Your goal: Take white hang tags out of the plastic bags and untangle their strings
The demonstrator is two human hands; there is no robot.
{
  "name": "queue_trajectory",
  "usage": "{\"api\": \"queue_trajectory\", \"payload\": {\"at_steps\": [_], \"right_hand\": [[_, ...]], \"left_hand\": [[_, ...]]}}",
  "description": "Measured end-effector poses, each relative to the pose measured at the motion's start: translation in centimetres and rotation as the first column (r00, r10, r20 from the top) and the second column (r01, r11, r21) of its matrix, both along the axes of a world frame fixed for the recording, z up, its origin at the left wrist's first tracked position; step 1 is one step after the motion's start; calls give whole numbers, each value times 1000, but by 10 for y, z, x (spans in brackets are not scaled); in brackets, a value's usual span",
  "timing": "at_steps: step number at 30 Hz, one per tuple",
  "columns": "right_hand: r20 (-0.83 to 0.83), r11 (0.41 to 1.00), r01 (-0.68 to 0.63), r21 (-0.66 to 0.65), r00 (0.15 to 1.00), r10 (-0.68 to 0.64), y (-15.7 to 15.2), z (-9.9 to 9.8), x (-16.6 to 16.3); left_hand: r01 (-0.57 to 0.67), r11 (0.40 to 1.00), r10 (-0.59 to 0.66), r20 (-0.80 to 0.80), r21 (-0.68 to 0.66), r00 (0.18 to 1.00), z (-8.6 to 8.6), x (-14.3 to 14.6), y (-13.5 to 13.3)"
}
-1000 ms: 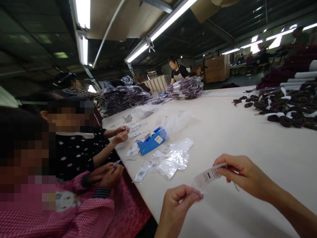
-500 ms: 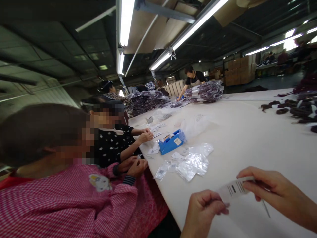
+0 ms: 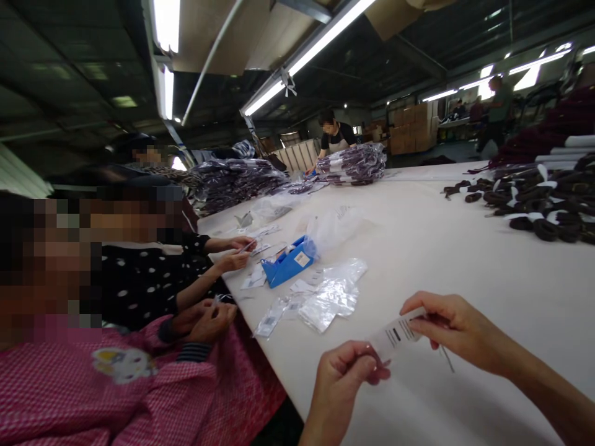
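Over the table's near side, a small white label with dark printed lines is stretched between my two hands. My left hand pinches its left end, which looks translucent, like thin clear plastic. The right end is gripped between the thumb and fingers of my right hand. Below the right hand a thin dark edge or string sticks out; I cannot tell what it belongs to. Farther left, clear plastic bags lie in a loose pile beside a blue tape dispenser.
Two co-workers sit along the left edge of the white table, their hands at small items. Wrapped bundles are stacked at the back, where another person stands. Dark looped cords with white bands lie at right.
The view has swung to the right, so the table and co-workers appear farther left. Both my hands keep their hold on the label. One co-worker's hands now hold up a small slip.
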State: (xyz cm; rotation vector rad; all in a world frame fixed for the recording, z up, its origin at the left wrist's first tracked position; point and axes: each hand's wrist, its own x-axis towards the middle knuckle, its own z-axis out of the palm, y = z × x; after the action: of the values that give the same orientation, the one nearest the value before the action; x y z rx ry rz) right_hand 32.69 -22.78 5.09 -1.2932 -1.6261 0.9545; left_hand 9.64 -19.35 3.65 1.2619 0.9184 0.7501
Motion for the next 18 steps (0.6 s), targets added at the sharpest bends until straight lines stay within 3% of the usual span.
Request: {"api": "queue_trajectory", "payload": {"at_steps": [10,18], "right_hand": [[234,990,-47,135,972,14,-6,7,-7],[338,964,-103,245,941,15,-5,-13,-21]], "left_hand": [[42,997,-39,-45,70,998,0,4,-3],[49,999,-49,-20,-17,999,-15,16,-3]]}}
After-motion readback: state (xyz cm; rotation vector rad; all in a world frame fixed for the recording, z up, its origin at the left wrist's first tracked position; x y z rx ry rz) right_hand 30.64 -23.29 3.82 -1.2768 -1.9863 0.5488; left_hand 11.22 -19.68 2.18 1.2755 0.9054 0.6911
